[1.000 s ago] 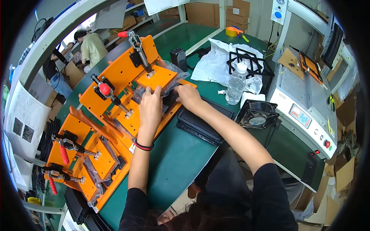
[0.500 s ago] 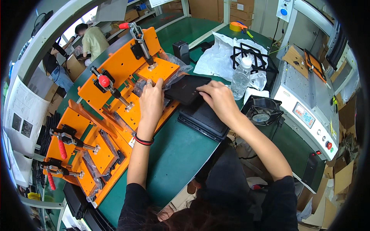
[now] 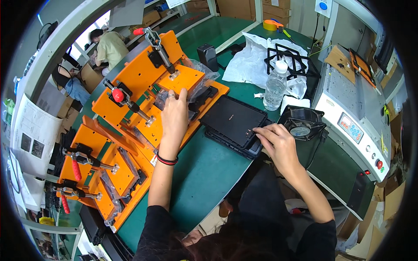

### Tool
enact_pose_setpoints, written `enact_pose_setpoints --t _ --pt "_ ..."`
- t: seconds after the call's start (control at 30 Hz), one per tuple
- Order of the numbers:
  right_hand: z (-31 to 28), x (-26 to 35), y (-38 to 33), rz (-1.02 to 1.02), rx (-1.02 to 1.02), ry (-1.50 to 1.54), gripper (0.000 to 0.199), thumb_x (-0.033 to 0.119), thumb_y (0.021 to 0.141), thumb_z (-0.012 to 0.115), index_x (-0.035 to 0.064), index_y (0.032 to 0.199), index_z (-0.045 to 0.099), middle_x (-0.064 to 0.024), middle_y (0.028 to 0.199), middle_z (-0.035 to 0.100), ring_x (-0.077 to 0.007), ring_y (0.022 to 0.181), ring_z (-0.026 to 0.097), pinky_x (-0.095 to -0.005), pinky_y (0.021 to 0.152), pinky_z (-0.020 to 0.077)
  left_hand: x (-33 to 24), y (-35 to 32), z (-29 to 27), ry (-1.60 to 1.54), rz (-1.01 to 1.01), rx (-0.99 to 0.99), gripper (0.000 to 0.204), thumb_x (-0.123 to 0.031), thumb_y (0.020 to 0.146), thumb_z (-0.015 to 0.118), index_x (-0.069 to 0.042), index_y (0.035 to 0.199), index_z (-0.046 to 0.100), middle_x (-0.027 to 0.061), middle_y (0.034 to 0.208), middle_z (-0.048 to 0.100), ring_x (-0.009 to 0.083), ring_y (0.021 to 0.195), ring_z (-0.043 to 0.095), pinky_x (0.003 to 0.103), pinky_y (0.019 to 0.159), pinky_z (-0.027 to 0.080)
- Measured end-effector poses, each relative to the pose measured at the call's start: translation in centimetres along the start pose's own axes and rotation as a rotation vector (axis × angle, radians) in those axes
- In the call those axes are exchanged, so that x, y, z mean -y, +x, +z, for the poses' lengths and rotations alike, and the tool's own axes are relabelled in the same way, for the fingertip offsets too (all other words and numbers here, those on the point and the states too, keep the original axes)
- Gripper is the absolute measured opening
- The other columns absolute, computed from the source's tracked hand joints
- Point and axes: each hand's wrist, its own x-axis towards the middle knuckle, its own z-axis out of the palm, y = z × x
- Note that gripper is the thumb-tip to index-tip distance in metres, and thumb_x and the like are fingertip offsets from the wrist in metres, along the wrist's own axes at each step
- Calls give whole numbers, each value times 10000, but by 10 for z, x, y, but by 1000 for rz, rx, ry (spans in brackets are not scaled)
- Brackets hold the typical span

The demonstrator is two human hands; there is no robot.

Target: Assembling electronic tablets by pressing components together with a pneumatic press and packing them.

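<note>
My left hand (image 3: 174,115) lies flat on an orange clamping fixture (image 3: 135,78), fingertips on a piece of clear plastic film (image 3: 162,99) beside a black part (image 3: 204,96). My right hand (image 3: 276,141) grips the near right corner of a flat black panel (image 3: 233,118). That panel rests on top of a stack of similar black panels (image 3: 226,141) at the green table's front edge, just right of the fixture.
A second orange fixture (image 3: 109,174) with red-handled clamps sits at the left. A water bottle (image 3: 276,87), a black fan (image 3: 302,126), a white control machine (image 3: 352,117), white plastic wrap (image 3: 250,61) and a black wire frame (image 3: 287,58) stand to the right. Another person (image 3: 109,43) works behind.
My right hand left the fixture and carried the black panel to the right, onto the stack. My left hand stayed on the fixture.
</note>
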Motion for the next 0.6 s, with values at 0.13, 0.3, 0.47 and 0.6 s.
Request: enact_pose_setpoints --t 0.13,0.3,0.47,0.6 --pt "-1 -2 -7 44 -37 5 232 -7 735 685 61 956 689 -84 831 613 -248 768 580 -354 658 494 -2 -9 -4 47 53 127 363 -46 796 617 -32 1129 474 253 1083 547 380 943 586 423 695 544" --pt "0 -8 -17 53 -97 -39 221 -9 729 688 61 939 691 -82 816 602 -241 752 573 -349 654 488 -8 -22 -10 117 129 261 482 -131 765 687 -28 1185 476 224 1102 551 374 998 550 429 816 496" --pt "1 -13 -26 94 -61 -27 195 4 737 682 54 925 685 -73 819 582 -240 758 558 -345 672 481 -13 -22 -21 132 137 199 436 -116 782 667 -31 1175 499 210 1095 562 368 999 551 418 808 495" --pt "-1 -11 -28 81 -60 -60 212 12 747 672 57 954 673 -80 830 554 -242 770 542 -351 689 477 -19 -17 -38 38 120 36 271 -101 821 619 -15 1067 548 205 1041 588 328 950 586 390 750 521"
